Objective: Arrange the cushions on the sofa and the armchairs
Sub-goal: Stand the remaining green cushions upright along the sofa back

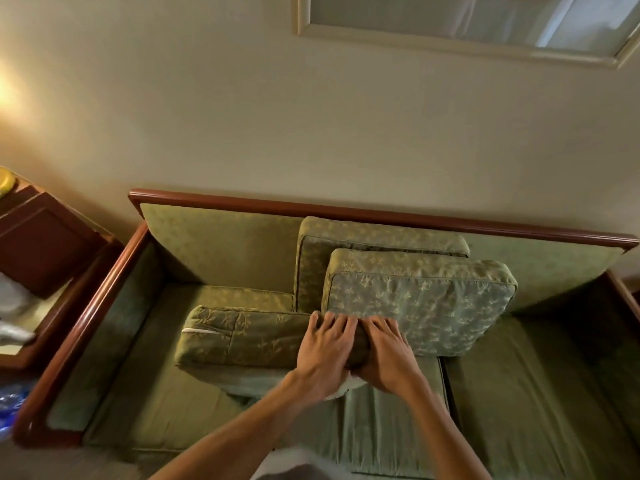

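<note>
A green sofa (519,393) with a dark wood frame stands against the wall. Three green leaf-patterned cushions are piled on its middle. One cushion (363,244) leans upright on the backrest. A second cushion (426,306) leans tilted in front of it. A third cushion (242,337) lies flat on the left seat, its white zipper end facing left. My left hand (325,348) and my right hand (384,351) sit side by side, both gripping the right end of the flat cushion, where it meets the tilted one.
A dark wood side table (41,244) stands left of the sofa, with a yellow object (5,183) on it and white papers (14,306) beside it. A blue plastic bottle (10,400) lies at the far left. A framed picture (467,26) hangs above.
</note>
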### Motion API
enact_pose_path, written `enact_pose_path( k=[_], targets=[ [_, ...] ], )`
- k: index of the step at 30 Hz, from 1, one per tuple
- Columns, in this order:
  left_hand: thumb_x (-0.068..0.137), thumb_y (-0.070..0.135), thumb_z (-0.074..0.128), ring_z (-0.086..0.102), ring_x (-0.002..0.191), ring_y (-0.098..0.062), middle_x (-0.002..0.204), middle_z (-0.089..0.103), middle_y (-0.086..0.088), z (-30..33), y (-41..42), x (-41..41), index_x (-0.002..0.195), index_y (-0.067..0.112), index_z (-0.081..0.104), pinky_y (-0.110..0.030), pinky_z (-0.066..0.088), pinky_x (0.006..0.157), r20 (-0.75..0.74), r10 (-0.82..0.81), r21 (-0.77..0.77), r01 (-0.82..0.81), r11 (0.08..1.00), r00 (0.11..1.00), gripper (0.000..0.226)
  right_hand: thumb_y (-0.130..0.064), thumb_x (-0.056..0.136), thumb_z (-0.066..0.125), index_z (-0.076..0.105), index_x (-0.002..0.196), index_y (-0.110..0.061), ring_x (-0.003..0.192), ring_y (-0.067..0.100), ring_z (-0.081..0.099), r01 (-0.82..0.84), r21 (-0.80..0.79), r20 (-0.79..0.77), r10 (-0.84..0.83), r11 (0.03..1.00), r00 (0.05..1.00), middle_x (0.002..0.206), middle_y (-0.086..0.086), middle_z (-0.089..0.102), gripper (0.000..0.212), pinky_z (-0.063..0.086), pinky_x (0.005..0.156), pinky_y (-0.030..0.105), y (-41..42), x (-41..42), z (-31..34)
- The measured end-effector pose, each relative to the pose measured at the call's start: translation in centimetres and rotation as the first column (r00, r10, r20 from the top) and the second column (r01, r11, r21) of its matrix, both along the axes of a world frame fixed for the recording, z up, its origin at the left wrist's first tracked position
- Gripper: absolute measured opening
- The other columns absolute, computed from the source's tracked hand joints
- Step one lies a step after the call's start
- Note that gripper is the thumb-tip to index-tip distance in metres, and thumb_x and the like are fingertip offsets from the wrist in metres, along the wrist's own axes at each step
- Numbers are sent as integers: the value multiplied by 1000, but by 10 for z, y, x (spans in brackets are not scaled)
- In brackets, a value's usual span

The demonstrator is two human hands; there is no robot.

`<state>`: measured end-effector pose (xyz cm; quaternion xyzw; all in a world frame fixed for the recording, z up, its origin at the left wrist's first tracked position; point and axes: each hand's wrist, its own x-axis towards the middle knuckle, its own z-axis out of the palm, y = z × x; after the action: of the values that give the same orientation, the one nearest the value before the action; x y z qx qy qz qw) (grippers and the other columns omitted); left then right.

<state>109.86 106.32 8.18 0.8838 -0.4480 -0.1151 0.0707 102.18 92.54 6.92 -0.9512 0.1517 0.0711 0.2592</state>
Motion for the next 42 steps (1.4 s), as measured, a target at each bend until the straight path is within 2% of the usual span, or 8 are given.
enact_pose_path(
  k=[8,17,23,27,31,36,38,42],
  targets=[
    [61,51,64,50,119,-20,128,56,7,11,109,75,138,24,45,-36,32,109,29,38,-246,-29,969,999,83,-66,63,78,30,146,-29,125,16,33,-127,-30,198,131,991,971,142,-7,37,102,40,106,43,88,58,33],
    [63,56,73,51,122,-19,133,58,3,20,238,128,141,22,48,-25,26,108,-124,65,-399,-110,910,990,88,-60,67,78,7,155,-33,150,13,4,-190,1,321,179,982,930,164,-9,3,116,20,119,54,198,102,51],
    [52,66,84,49,116,-14,129,48,14,18,330,152,143,34,40,-40,41,101,-264,88,-419,-197,886,960,106,-63,68,77,-6,153,-46,149,17,12,-274,67,259,249,959,933,162,-6,11,120,13,118,56,251,116,38],
    [50,67,88,49,121,-13,135,48,14,17,393,167,143,54,25,-43,43,102,-313,160,-367,-274,889,936,113,-61,66,80,-17,153,-38,149,16,15,-272,134,160,250,953,955,163,-8,16,133,2,121,49,285,131,16],
    [48,46,95,41,133,-17,146,44,8,27,432,166,154,46,12,-41,37,109,-275,306,-264,-378,887,911,134,-53,67,84,-1,155,-31,149,20,16,-291,71,53,288,954,956,162,-4,18,124,8,123,44,296,143,-19],
    [68,8,80,14,149,-33,162,14,-9,42,418,128,152,51,-15,-47,17,120,-46,400,-207,-400,893,915,134,-53,63,86,11,149,-32,147,23,16,-351,29,16,351,936,936,158,-1,21,116,11,119,42,314,166,-40],
    [74,12,78,6,149,-40,160,4,-19,38,412,123,151,50,-17,-49,11,120,-9,482,-116,-479,870,876,127,-53,63,86,10,149,-33,150,23,9,-384,19,10,384,923,923,158,-2,20,117,9,120,45,322,175,-42],
    [65,27,87,23,138,-43,152,12,-21,16,413,131,158,38,5,-55,26,114,108,578,-34,-579,815,808,124,-54,64,86,-4,154,-31,152,24,-6,-392,-44,-95,387,919,917,164,1,7,129,-2,122,50,318,180,-52]
  ],
)
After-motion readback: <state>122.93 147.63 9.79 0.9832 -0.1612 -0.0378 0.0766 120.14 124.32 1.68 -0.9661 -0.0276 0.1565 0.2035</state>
